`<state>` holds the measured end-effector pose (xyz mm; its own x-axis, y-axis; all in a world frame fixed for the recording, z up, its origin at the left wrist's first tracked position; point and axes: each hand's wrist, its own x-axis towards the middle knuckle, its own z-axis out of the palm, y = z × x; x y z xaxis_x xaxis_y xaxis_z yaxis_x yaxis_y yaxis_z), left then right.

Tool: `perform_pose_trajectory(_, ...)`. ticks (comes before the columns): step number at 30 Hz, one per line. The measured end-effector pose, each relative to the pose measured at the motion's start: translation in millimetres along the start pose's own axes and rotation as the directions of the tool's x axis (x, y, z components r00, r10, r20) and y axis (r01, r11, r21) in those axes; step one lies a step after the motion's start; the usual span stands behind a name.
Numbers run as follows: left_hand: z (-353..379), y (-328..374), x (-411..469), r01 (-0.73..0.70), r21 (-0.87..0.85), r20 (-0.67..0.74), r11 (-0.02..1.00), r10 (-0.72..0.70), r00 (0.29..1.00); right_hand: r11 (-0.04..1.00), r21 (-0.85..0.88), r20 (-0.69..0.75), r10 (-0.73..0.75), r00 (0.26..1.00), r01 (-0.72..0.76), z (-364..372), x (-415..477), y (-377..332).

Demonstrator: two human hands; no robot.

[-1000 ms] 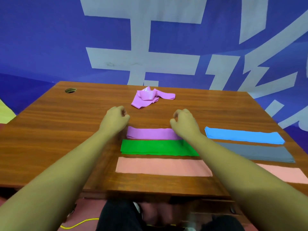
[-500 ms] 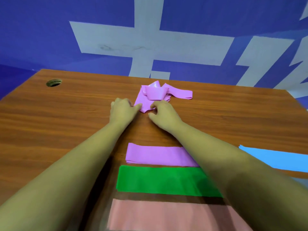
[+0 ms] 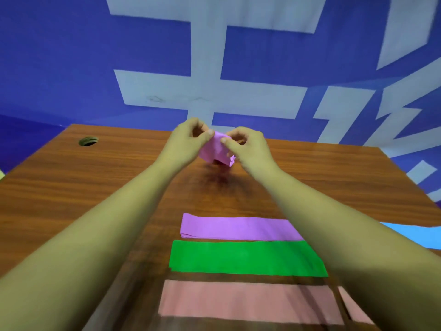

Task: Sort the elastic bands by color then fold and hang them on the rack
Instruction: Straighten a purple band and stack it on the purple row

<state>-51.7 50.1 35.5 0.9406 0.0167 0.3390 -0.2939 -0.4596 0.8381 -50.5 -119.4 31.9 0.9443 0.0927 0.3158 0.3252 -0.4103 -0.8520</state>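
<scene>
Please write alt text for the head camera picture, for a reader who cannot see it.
The left hand and the right hand pinch a crumpled purple band above a wooden table. Nearer the camera lie flat bands in rows: a folded purple band, a green band, a pink band; a blue band shows at right.

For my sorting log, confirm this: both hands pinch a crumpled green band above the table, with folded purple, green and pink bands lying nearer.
Wrong colour: the head view shows the crumpled band between the left hand and right hand is purple, not green. The rest holds.
</scene>
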Motion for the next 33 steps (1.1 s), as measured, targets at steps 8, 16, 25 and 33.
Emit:
perform_pose_trajectory(8,-10.4,65.8,-30.5,-0.068,-0.179,0.053,0.982,0.078,0.996,0.992,0.079,-0.095,-0.089,0.992,0.096,-54.9,-13.0,-88.0)
perform_pose_trajectory(16,-10.6,92.4,-65.6,-0.005,-0.234,0.2,0.972,0.053,0.978,0.976,0.197,-0.233,-0.046,0.971,0.094,-97.6,-33.7,-141.5)
perform_pose_trajectory(25,0.7,92.5,-115.8,0.052,-0.217,0.427,0.975,0.047,0.903,0.984,0.176,-0.293,0.023,0.956,0.03,-131.7,-56.6,-149.3)
perform_pose_trajectory(33,-10.0,126.0,-120.1,-0.021,-0.426,0.13,0.905,0.084,0.988,0.974,-0.022,-0.285,0.21,0.935,-0.225,-146.3,-68.5,-102.8)
